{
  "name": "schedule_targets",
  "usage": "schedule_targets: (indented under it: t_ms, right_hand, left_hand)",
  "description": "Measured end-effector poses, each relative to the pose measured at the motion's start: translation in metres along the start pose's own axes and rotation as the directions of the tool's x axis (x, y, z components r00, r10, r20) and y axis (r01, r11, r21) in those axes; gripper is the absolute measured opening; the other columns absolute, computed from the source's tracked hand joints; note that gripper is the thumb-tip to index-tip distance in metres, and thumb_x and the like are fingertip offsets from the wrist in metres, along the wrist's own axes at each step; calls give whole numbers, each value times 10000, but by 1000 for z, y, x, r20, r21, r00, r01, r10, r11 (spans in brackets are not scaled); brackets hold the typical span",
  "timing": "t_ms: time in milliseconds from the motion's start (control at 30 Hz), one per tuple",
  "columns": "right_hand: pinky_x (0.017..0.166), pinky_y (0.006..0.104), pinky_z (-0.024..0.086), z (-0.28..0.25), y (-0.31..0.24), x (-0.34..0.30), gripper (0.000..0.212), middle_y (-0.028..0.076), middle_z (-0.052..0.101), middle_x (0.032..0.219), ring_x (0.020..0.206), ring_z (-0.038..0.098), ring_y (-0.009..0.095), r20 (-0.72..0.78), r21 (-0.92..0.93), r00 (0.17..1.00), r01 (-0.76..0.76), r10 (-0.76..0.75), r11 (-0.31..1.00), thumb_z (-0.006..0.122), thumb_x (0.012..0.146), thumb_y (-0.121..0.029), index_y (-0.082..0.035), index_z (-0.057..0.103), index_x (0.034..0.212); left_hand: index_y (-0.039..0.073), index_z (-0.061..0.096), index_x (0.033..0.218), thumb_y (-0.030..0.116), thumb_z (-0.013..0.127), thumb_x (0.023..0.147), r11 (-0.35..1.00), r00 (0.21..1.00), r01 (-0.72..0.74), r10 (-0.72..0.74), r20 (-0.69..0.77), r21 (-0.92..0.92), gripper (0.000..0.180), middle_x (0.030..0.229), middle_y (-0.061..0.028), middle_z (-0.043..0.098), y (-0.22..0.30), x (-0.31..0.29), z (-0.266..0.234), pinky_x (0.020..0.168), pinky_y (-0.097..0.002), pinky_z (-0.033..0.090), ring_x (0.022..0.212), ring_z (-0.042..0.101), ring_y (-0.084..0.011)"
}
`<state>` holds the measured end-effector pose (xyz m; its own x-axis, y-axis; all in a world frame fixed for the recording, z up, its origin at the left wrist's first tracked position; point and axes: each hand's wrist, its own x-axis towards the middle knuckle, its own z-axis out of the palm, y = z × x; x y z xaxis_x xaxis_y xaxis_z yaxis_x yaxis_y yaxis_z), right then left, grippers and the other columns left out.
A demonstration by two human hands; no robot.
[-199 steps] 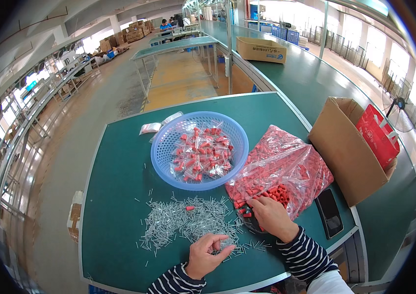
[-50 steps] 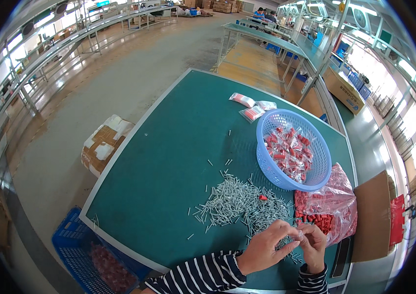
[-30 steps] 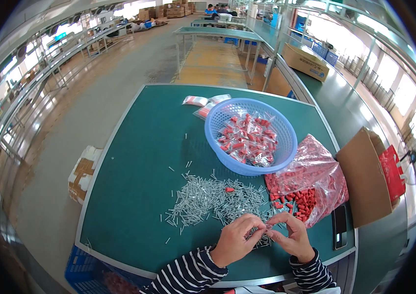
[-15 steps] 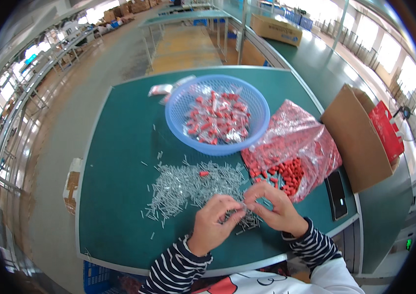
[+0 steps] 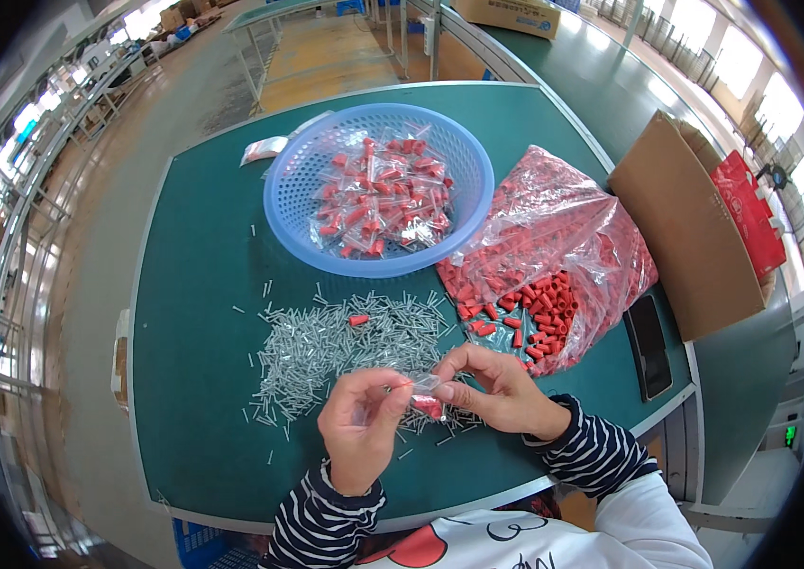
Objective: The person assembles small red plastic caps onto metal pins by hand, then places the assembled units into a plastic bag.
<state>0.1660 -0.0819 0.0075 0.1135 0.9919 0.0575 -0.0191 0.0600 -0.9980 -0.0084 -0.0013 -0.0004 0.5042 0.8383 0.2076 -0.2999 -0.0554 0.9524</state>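
Between my two hands hangs a small clear plastic bag with red in its lower part. My left hand pinches one upper corner of it, and my right hand grips the other side between thumb and fingers. Just beyond the hands, a wide heap of silver screws is spread on the table, with one red plastic cap lying on top. Right of the heap, loose red caps spill from the mouth of a large clear bag full of them.
A blue plastic basket of small bags with red caps stands at the far side of the green table. To the right are a black phone and an open cardboard box. A white packet lies behind the basket.
The view has shifted, so the table sits higher and further left in it. My hands have moved slightly apart, and the small bag with red inside now shows plainly between them.
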Motion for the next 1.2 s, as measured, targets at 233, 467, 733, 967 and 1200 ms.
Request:
schedule_targets:
  t_ms: [233, 467, 733, 967, 1200]
  right_hand:
    - [863, 292, 444, -1, 15, 0, 296, 61, 602, 1048, 982, 558, 130, -2, 158, 994, 110, -111, 981, 664, 925, -162, -8, 540, 1146]
    - [914, 347, 445, 3, 11, -2, 235, 102, 622, 1104, 1037, 586, 201, 1, -132, 998, 64, -64, 989, 673, 909, -156, -20, 606, 1089]
    - [732, 256, 457, 0, 5, -5, 163, 47, 603, 913, 833, 557, 106, 6, 70, 999, -33, 32, 997, 513, 1001, -135, 6, 580, 1048]
    - [681, 234, 438, 3, 12, -6, 192, 9, 551, 869, 772, 503, 72, 51, 221, 995, -99, 89, 970, 474, 1022, -153, 8, 557, 1085]
    - [769, 261, 448, -1, 6, -3, 193, 14, 583, 950, 873, 533, 78, 90, 363, 994, -96, 67, 927, 584, 973, -149, -15, 571, 1112]
  left_hand:
    - [30, 559, 990, 3, 663, 890, 993, 988, 100, -106, -116, -62, 147, 972, -91, 625, 1, 5, -1, 625, -181, 432, 700, 523, -54]
    - [16, 578, 1001, -55, 674, 857, 987, 995, -98, 97, 18, 123, 187, 979, -83, 591, -4, 1, 9, 599, -176, 418, 730, 528, -58]
    - [72, 662, 1002, 27, 791, 741, 921, 965, -176, 91, 246, 347, 295, 902, -37, 599, 3, 9, -7, 489, -197, 324, 595, 432, -47]
    - [90, 697, 934, 30, 800, 725, 846, 908, -296, 105, 405, 445, 241, 879, -35, 615, 10, 16, -2, 479, -218, 348, 574, 462, -72]
    - [10, 667, 887, 27, 762, 798, 924, 936, -124, -11, 351, 362, 131, 927, -84, 634, 5, 13, -16, 525, -194, 378, 675, 522, -63]
